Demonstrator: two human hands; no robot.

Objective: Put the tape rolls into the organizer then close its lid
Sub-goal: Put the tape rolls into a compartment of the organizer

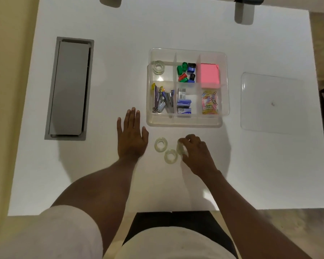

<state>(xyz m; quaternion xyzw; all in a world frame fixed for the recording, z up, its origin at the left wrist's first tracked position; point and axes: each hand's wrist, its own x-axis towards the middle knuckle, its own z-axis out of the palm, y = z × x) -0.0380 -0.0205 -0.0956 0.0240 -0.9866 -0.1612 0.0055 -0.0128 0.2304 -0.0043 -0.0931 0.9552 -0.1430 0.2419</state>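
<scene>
Tape rolls: four seen, head view only. One roll [158, 67] already sits in the far-left compartment of the clear organizer [185, 122]. Two loose rolls lie flat on the white table [176, 25] just in front of the organizer's near wall: near-left roll [160, 144] and, touching or almost touching it, middle roll [170, 156]. A third roll [181, 148], tipped on edge, is pinched between thumb and fingertips of the right hand [197, 154], near the organizer's front edge; whether it has left the table cannot be told.

Left hand [132, 134] lies flat and spread, palm down, holding nothing, just left of the organizer's near-left corner. Judged: bracing, keeping clear of the working hand.

Other compartments: staplers [162, 100], staple boxes [184, 105], paper clips [210, 102], sharpeners [186, 71], pink sticky notes [209, 74]. The far-left compartment has room to spare, so it is the likely destination.

Lid [269, 102] lies flat, well to the right of the organizer, off and out of the loading path.

Writing: print on the staple boxes is too small to read; no brand visible on the rolls.
</scene>
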